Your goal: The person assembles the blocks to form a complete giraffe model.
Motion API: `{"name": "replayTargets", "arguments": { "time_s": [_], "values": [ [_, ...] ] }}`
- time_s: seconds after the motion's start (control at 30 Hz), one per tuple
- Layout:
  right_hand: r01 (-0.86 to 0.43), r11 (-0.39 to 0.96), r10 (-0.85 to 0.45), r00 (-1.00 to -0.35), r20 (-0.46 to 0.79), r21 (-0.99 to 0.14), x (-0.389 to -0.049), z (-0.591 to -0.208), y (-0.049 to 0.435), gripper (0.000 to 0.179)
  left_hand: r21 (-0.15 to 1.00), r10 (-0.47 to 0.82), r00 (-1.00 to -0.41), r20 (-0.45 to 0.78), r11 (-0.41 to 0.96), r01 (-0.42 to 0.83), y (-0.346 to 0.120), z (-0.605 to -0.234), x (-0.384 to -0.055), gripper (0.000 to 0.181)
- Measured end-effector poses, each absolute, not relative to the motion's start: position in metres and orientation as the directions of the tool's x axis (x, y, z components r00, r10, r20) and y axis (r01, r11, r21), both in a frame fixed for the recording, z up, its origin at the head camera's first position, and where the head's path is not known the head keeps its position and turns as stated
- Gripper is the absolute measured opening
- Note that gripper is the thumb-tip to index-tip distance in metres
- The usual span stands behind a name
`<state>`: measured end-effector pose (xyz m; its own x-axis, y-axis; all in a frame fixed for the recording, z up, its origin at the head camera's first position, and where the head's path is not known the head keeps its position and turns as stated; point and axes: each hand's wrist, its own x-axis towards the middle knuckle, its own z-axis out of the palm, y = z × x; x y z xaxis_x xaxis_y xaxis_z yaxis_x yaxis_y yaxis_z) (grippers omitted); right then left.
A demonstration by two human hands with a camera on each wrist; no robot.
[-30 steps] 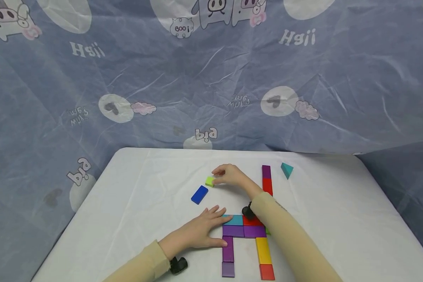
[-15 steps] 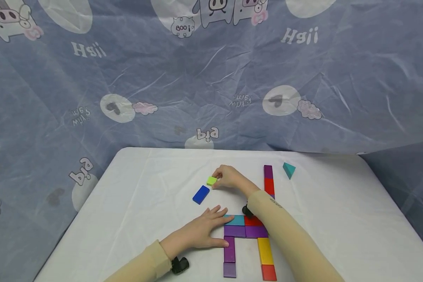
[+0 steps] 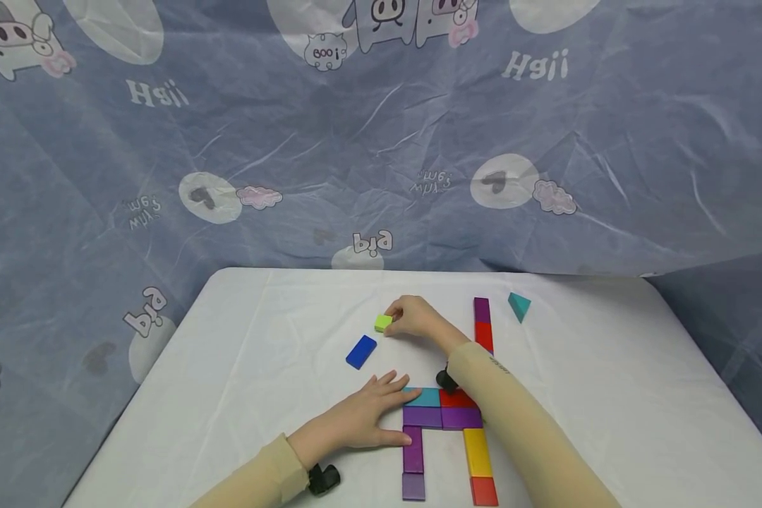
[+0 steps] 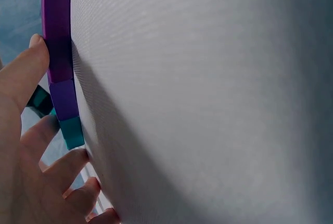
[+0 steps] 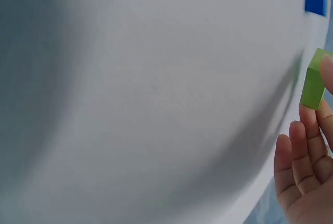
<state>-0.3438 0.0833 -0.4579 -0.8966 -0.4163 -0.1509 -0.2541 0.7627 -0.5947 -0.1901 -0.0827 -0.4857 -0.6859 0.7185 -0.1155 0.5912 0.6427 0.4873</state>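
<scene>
Between thumb and fingers, my right hand (image 3: 415,317) pinches a small light green block (image 3: 382,323); the right wrist view shows the block (image 5: 314,86) tilted, close above the white surface. A blue rectangular block (image 3: 360,351) lies just in front of it. My left hand (image 3: 355,420) rests with spread, straight fingers on the left side of a block arrangement. Its thumb touches a purple block (image 3: 413,450), and its index finger lies on a teal block (image 3: 424,397). The right forearm hides part of the arrangement's right side.
More blocks in the arrangement are violet (image 3: 462,418), yellow (image 3: 478,453) and red (image 3: 485,491). A red block (image 3: 484,336) and a purple block (image 3: 481,310) run toward the back. A teal triangular block (image 3: 519,307) lies at the back right of the white table (image 3: 609,395).
My right fingers have closed round the light green block, which has moved slightly right and up from the table. The left hand has stayed in place.
</scene>
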Motion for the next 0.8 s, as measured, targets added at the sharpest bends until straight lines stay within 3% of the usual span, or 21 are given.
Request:
{"name": "replayTargets", "arguments": {
  "time_s": [0.2,0.4,0.8],
  "values": [
    [-0.223,0.734,-0.365,-0.926,-0.097,-0.641,-0.353,-0.442,0.105,0.038,0.487,0.715,-0.689,-0.118,0.646,0.588,-0.083,-0.487,-0.19,0.075],
    [-0.142,0.721,-0.227,-0.973,-0.037,-0.678,-0.368,-0.431,0.146,0.045,0.488,0.711,-0.695,-0.113,0.648,0.584,-0.083,-0.486,-0.19,0.076],
    [0.05,0.766,0.063,-0.998,-0.002,-0.64,-0.37,-0.451,0.223,0.048,0.486,0.713,-0.694,-0.098,0.643,0.592,-0.083,-0.486,-0.188,0.076]
  ]
}}
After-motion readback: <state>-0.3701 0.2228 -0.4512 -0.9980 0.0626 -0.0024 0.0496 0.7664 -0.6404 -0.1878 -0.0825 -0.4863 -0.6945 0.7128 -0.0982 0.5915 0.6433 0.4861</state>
